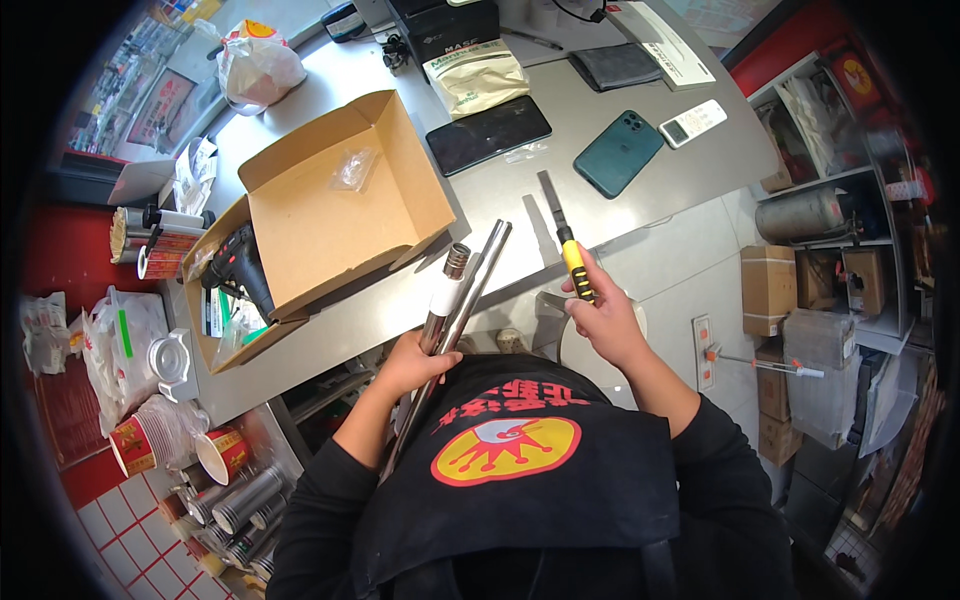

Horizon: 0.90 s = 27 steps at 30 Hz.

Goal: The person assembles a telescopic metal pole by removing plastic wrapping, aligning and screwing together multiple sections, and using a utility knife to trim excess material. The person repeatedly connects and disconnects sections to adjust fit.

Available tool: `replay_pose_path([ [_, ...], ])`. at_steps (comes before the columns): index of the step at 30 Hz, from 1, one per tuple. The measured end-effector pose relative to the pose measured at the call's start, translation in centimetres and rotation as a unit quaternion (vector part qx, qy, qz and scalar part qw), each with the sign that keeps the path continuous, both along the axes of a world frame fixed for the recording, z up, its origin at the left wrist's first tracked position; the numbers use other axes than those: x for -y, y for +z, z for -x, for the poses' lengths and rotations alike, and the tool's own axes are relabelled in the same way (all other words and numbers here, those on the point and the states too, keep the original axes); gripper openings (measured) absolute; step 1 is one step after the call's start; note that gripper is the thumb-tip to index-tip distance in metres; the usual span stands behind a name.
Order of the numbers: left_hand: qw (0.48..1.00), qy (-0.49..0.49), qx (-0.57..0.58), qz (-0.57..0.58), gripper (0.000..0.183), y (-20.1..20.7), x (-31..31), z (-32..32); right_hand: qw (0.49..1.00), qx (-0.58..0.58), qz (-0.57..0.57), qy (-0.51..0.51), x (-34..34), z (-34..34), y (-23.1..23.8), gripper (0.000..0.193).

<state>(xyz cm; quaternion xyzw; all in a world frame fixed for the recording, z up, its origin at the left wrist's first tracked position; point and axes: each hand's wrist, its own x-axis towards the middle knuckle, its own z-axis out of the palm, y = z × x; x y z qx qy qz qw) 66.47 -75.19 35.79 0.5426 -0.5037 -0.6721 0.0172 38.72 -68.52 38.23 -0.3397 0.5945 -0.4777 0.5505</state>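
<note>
Our counter (720,170) gleams. Before it, our left hand (405,365) grips likely stiff, slick tubes (476,285); our right hand (606,318), the safer tool handle (577,270).

We wear black sleeves (325,490) ending on the forearms (668,392) and a black apron (600,490) with red lettering (553,391) and a red-rimmed yellow oval emblem (505,451).

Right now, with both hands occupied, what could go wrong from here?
The bare left hand could get scraped if the yellow-and-black tool in the right hand slips toward it. The metal tubes, bunched in one fist, might slide apart. A swing of the tool could knock the dark green phone.
</note>
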Motion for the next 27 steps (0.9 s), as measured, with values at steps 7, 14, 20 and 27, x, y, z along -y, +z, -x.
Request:
replay_pose_path([
  [7,1.0,-0.007,0.011,0.009,0.022,0.8,0.3,0.2,0.963,-0.254,0.077,0.053,0.3,-0.8,1.1,0.073],
  [14,1.0,-0.003,0.006,0.008,0.022,0.8,0.2,0.5,0.944,-0.305,-0.011,0.128,1.4,0.1,2.6,0.072],
  [20,1.0,-0.003,0.012,0.01,0.022,0.4,0.2,0.4,0.942,-0.308,-0.014,0.132,1.8,0.6,1.9,0.07],
  [27,1.0,-0.007,0.012,0.023,0.022,0.3,0.2,0.3,0.961,-0.235,-0.033,0.14,1.8,1.6,1.1,0.069],
])
